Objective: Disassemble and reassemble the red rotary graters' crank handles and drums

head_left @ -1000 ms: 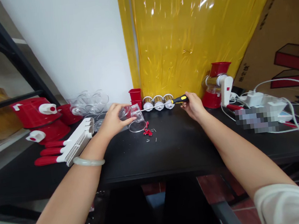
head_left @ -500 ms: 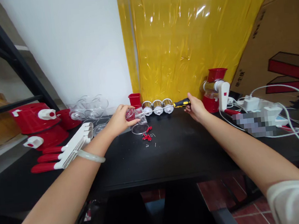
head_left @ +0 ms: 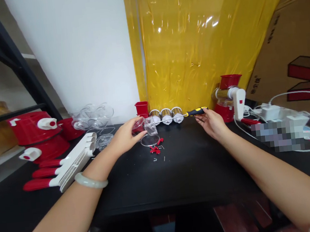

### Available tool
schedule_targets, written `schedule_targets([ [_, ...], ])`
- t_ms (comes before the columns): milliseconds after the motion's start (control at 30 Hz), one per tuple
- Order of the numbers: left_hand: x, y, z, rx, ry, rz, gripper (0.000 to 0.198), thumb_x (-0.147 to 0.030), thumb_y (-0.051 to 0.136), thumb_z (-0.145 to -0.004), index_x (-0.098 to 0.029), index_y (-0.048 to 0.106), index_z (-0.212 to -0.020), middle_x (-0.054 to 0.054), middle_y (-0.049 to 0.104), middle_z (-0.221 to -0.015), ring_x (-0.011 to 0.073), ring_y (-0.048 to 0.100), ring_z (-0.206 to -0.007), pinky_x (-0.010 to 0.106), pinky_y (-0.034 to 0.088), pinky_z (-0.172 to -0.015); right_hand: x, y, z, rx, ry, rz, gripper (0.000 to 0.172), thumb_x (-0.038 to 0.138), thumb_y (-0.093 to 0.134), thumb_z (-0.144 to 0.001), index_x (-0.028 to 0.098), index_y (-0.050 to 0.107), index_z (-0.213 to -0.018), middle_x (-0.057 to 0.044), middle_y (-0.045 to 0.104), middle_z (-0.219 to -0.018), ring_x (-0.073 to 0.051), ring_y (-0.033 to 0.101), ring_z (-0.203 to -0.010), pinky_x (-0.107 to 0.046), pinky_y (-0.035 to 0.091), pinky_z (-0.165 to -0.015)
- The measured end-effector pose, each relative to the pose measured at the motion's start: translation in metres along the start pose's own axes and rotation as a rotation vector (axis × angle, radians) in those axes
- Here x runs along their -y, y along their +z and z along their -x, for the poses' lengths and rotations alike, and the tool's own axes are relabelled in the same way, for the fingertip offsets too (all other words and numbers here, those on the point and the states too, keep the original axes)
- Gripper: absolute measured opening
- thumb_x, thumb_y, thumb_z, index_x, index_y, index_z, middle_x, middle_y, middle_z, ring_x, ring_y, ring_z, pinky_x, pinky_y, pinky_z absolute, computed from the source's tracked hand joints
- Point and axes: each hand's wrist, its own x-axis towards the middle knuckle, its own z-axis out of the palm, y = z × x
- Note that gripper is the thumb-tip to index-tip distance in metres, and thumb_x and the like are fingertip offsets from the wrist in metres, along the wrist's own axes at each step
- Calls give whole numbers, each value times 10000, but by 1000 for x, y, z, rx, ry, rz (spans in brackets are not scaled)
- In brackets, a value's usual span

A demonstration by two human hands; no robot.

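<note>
My left hand (head_left: 125,136) grips a clear plastic housing (head_left: 147,131) tilted on its side, its round rim resting near the black table (head_left: 183,172). My right hand (head_left: 212,123) holds a screwdriver (head_left: 196,112) with a yellow-and-black handle by its end. The thin shaft runs left toward the clear housing. Small red clips (head_left: 155,149) and a few loose screws (head_left: 159,159) lie on the table just below the housing. A pale bangle (head_left: 90,180) circles my left wrist.
Three metal drums (head_left: 166,115) and a red cup (head_left: 141,108) stand at the back. Left: clear housings (head_left: 92,115), red bases (head_left: 35,132), white-and-red handles (head_left: 66,164). Right: an assembled red-and-white grater (head_left: 229,97), a white power strip with cables (head_left: 282,115), a cardboard box (head_left: 298,53).
The view has shifted slightly. Both hands stay at the clear housing and the screwdriver, with the right hand's grip slipping back along the handle.
</note>
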Motion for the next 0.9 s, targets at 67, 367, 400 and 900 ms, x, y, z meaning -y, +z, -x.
schedule_targets([
  [67, -2, 1, 0, -10, 19, 0, 579, -473, 628, -894, -171, 537, -1379, 133, 592, -1437, 280, 568, -1317, 457, 428, -1137, -3, 1, 1, -5, -16, 4, 166, 307, 691, -832, 218, 556, -794, 34, 682, -680, -133, 708, -683, -269, 559, -697],
  [367, -4, 2, 1, -33, 17, 6, 543, -461, 635, -887, -192, 568, -1354, 121, 612, -1419, 281, 581, -1304, 480, 440, -1133, -5, -4, 0, -18, -234, 282, 453, 657, 656, -797, 246, 465, -803, 109, 424, -502, -66, 422, -391, -190, 417, -420],
  [400, -4, 1, 1, -31, 11, 5, 547, -463, 638, -884, -194, 568, -1354, 120, 615, -1417, 283, 582, -1303, 482, 442, -1131, -3, -5, 0, -12, -242, 300, 438, 627, 681, -790, 245, 467, -796, 118, 375, -488, -57, 370, -374, -181, 379, -394],
  [900, -2, 0, 0, -4, -48, 4, 631, -493, 659, -869, -185, 498, -1395, 119, 629, -1391, 292, 619, -1245, 444, 486, -1063, 8, -4, 3, 75, -210, 240, 438, 645, 484, -893, 231, 528, -759, 79, 371, -446, -77, 328, -353, -216, 377, -392],
])
